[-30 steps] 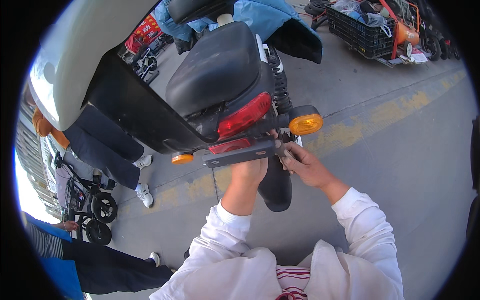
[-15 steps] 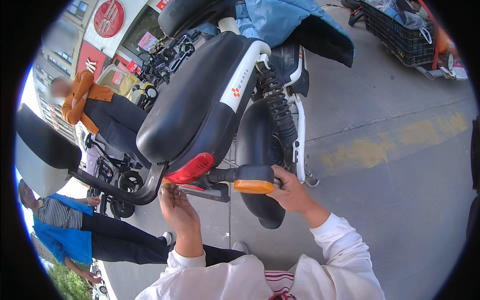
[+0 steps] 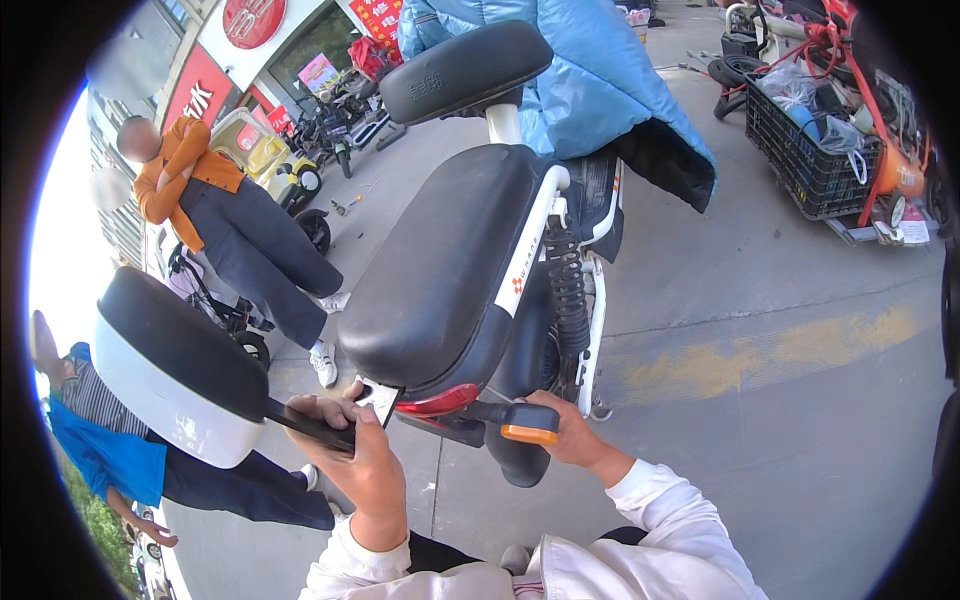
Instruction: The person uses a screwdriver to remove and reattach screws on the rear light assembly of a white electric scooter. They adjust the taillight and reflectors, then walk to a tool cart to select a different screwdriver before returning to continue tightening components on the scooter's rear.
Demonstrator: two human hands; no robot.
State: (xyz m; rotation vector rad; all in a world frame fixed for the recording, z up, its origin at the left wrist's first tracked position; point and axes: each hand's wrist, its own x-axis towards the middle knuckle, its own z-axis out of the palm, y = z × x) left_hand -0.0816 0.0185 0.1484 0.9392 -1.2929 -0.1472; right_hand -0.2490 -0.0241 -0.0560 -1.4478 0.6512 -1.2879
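Observation:
An electric scooter (image 3: 440, 270) with a black padded seat stands in front of me, its rear toward me. My left hand (image 3: 355, 450) is closed around the black bar (image 3: 310, 424) of a rear backrest (image 3: 185, 365), black on top and white below. A pale metal plate (image 3: 378, 398) shows beside my fingers, under the seat's rear end. My right hand (image 3: 575, 440) is closed at the outer end of the orange turn signal (image 3: 530, 423), its fingertips partly hidden behind it. Between my hands are the red tail light (image 3: 440, 401) and the dark rear mudguard (image 3: 515, 460).
A person in an orange cardigan (image 3: 215, 185) stands beyond the scooter with folded arms. Another in a blue jacket (image 3: 105, 455) is close at left. A light blue padded cover (image 3: 590, 80) hangs over the scooter's front. A black crate (image 3: 815, 165) is at far right.
My left hand has moved from below the tail light onto the backrest bar. The backrest and scooter sit lower and further right in view. My right hand stays at the turn signal.

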